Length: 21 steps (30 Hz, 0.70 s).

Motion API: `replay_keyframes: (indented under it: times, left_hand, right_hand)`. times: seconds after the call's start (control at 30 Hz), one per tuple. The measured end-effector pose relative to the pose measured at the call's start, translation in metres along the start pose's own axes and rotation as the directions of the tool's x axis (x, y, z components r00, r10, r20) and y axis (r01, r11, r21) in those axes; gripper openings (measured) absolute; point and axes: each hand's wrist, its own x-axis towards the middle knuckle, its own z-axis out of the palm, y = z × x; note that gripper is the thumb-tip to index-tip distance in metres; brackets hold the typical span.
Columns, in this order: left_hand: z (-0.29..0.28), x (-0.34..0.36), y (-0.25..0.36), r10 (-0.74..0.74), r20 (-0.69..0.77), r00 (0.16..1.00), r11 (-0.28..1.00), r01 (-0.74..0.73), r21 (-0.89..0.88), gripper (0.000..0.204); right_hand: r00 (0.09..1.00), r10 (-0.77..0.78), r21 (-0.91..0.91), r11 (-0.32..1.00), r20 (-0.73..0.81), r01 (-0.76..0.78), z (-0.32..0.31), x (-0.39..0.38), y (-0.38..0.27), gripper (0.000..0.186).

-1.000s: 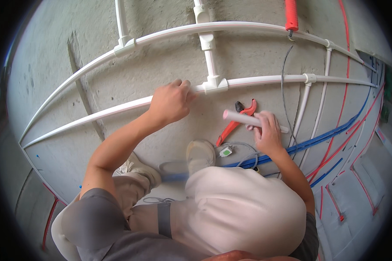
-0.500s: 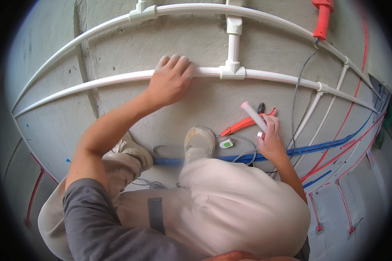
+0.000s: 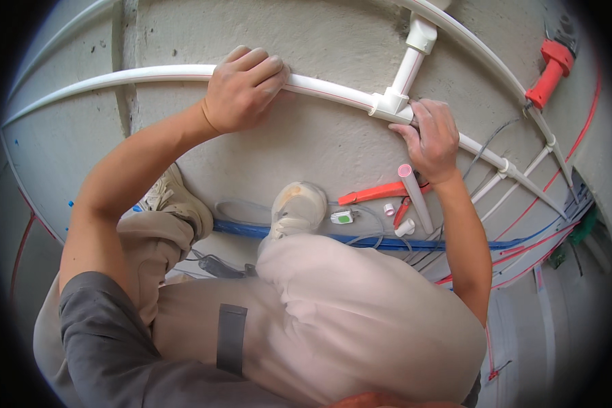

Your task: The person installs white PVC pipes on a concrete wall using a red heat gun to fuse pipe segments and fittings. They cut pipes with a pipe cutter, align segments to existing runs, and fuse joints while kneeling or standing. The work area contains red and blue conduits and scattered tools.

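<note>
My left hand (image 3: 246,90) is closed over a long white plastic pipe (image 3: 330,90), left of a white tee fitting (image 3: 390,105). Just right of the tee, my right hand (image 3: 434,144) grips the same pipe, its thumb below and fingers over the top. A short loose length of white pipe (image 3: 418,204) lies below my right hand. Beside it is a red pipe cutter (image 3: 370,193). Two small white pipe pieces, one short ring (image 3: 389,209) and one larger piece (image 3: 405,228), lie close by.
A red-handled power tool (image 3: 549,73) rests by the upper white pipe (image 3: 479,47), its grey cable trailing down. Blue pipes (image 3: 248,230) cross the floor near my shoe (image 3: 300,204). A small white-and-green device (image 3: 342,217) sits among grey cables. Red pipes run at right.
My right hand has let go of the short pipe, now on the floor, and moved up to the long pipe beside the tee. My left hand stays on the pipe. The view has shifted.
</note>
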Motion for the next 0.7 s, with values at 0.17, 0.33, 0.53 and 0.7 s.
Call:
replay_keyframes:
  times: [0.17, 0.33, 0.53, 0.7]
  left_hand:
    - [0.007, 0.000, 0.002, -0.038, -0.058, 0.998, 0.999, 0.037, -0.016, 0.023]
    - [0.009, -0.001, 0.003, -0.037, -0.028, 0.999, 0.999, 0.037, 0.003, 0.026]
    - [0.001, 0.004, 0.002, -0.010, 0.038, 0.999, 0.999, 0.008, 0.039, 0.026]
    - [-0.010, 0.006, 0.004, 0.001, 0.116, 0.993, 0.998, -0.008, 0.056, 0.037]
  right_hand:
    - [1.000, 0.018, -0.007, 1.000, -0.022, -0.018, 0.006, -0.004, -0.002, 0.059]
    - [0.998, 0.032, -0.031, 0.999, -0.051, -0.034, 0.013, -0.009, -0.003, 0.059]
    - [0.999, 0.012, -0.213, 0.977, -0.036, -0.019, 0.014, -0.010, -0.001, 0.059]
    - [0.998, 0.033, -0.240, 0.970, -0.060, -0.046, 0.012, -0.013, -0.004, 0.061]
